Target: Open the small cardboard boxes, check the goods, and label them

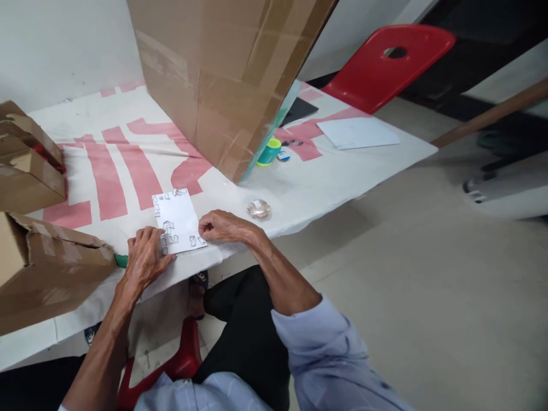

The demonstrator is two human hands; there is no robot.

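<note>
A white sheet of paper (185, 212) lies on the table near its front edge. Small dark-outlined squarish shapes run along its edges and lower left; whether they are drawn or laid on it I cannot tell. At the sheet's left edge rests my left hand (145, 257), open, with the thumb apart from the fingers. My right hand (220, 226) is at the right edge with its fingers curled in and the tips pressed together. Anything between those fingertips is hidden. A shiny round clear-wrapped item (259, 209) lies to the right of this hand.
A tall cardboard box (226, 74) stands behind the paper. More cardboard boxes (55, 268) are at the left. Beyond the tall box are a roll of tape (269, 153), a white sheet (358, 133) and a red chair (387, 63). The white table cover (308, 188) has pink patches.
</note>
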